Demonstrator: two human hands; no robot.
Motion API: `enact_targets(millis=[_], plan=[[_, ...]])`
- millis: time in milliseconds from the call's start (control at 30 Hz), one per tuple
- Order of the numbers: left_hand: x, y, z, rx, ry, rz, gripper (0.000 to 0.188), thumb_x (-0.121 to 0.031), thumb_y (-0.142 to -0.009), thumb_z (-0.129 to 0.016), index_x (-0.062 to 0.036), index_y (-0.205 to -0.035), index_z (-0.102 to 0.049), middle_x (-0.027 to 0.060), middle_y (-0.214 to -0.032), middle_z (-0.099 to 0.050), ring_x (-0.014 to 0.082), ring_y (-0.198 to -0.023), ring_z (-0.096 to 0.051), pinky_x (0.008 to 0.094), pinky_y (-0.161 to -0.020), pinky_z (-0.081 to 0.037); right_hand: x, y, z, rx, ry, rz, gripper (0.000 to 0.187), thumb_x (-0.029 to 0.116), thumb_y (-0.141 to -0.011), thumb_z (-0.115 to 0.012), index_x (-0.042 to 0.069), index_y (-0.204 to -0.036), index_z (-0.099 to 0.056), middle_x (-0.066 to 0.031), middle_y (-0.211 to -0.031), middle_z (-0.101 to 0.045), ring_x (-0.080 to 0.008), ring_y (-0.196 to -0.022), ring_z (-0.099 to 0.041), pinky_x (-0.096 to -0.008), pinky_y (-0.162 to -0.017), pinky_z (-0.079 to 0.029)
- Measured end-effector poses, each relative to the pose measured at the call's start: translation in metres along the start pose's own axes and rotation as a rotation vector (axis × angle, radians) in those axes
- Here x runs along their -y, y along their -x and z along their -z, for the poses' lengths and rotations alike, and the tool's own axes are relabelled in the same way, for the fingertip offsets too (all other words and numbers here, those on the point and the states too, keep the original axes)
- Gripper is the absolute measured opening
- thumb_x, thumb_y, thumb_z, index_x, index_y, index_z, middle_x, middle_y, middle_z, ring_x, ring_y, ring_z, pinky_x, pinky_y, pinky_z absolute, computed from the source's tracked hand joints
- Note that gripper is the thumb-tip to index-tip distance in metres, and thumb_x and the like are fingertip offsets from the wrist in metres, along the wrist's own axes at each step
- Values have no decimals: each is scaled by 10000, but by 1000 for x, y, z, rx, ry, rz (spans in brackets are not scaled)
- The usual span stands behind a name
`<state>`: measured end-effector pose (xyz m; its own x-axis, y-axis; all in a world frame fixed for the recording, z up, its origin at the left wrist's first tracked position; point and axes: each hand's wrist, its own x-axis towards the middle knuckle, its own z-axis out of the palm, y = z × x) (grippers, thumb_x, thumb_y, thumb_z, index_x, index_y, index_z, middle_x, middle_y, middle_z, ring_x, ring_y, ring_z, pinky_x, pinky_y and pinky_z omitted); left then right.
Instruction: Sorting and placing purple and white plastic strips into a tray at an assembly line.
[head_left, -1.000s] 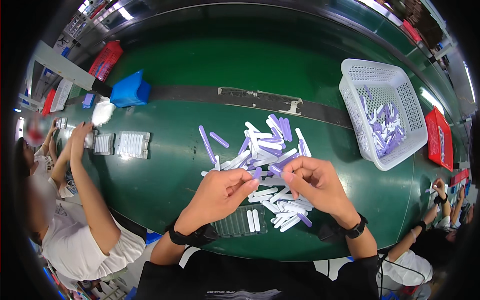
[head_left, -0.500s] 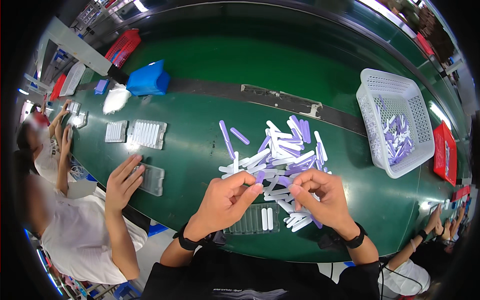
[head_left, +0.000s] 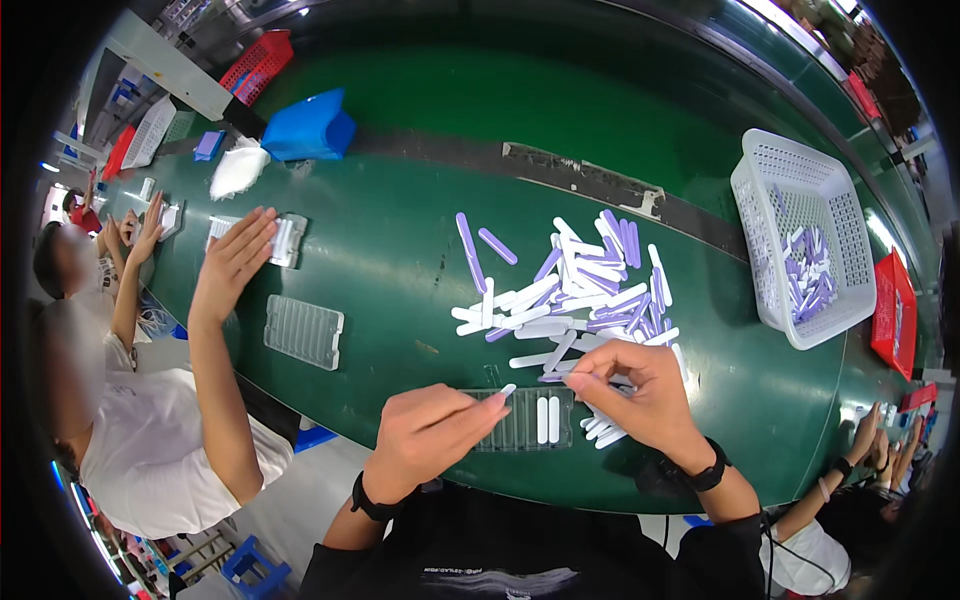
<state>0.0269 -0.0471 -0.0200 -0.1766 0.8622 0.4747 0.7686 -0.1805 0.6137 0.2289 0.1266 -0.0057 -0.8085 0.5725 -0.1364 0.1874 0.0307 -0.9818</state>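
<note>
My left hand [head_left: 430, 435] is closed in a pinch over the left part of a clear slotted tray [head_left: 525, 432]. A small flat strip [head_left: 508, 390] with a pale face sticks out from its fingertips. Two white strips [head_left: 548, 420] lie side by side in the tray's right part. My right hand [head_left: 640, 392] pinches thumb against forefinger at the near edge of a loose pile of white and purple round-ended strips [head_left: 590, 275]. At its fingertips shows a purple strip [head_left: 553, 377], mostly hidden. The hand also covers some of the pile.
A white basket [head_left: 800, 190] holding more strips stands right, beside a red tray [head_left: 893, 315]. At left, a co-worker's hand [head_left: 235, 250] reaches over a filled clear tray [head_left: 288, 240]; another clear tray [head_left: 304, 332] lies nearer. Beyond are a blue bin [head_left: 310, 125] and a white heap [head_left: 240, 168].
My left hand has moved down over the tray, away from my right hand, with its strip. My right hand stays near the pile. The co-worker's hand has moved farther away to the filled tray.
</note>
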Motion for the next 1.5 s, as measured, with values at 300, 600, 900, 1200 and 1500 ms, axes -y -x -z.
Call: enact_targets(millis=[300,600,900,1200,1500], plan=[[-19,28,-7,304,-244,-13,407,-330,-827,-850,-109,-1156,-761,-29,-680,-420,115,-544,-497,277,-491,-419,2,30,-28,72,1064,685,237,172,-851,-792,46,-1048,-754,10,-761,-547,-159,-658,-568,-302,-559,-471],[-30,44,2,413,-344,3,456,-299,-864,-807,-107,-1272,-738,-31,-662,-409,101,-547,-509,268,-484,-426,10,52,-51,239,1279,497,434,218,-863,-744,-57,-1198,-708,-2,-776,-510,-130,-677,-548,-285,-578,-450],[-29,40,0,421,-226,-24,387,-168,-810,-836,-117,-1189,-778,-37,-614,-396,111,-494,-481,283,-445,-387,8,31,-14,369,740,471,93,157,-823,-737,91,-766,-704,-23,-737,-628,-214,-692,-629,-357,-594,-506],[-11,34,5,407,-44,-100,457,-236,-817,-855,-132,-1251,-756,-53,-611,-443,91,-505,-487,248,-467,-404,-1,-30,68,-176,850,238,101,114,-823,-812,85,-914,-779,-40,-829,-683,-246,-738,-633,-374,-663,-533],[23,-53,19,258,-245,-30,386,-172,-860,-829,-138,-1238,-761,25,-537,-484,193,-454,-500,354,-456,-397,-5,-28,71,-132,877,255,119,81,-808,-801,90,-910,-742,-21,-926,-667,-252,-879,-625,-373,-757,-540]])
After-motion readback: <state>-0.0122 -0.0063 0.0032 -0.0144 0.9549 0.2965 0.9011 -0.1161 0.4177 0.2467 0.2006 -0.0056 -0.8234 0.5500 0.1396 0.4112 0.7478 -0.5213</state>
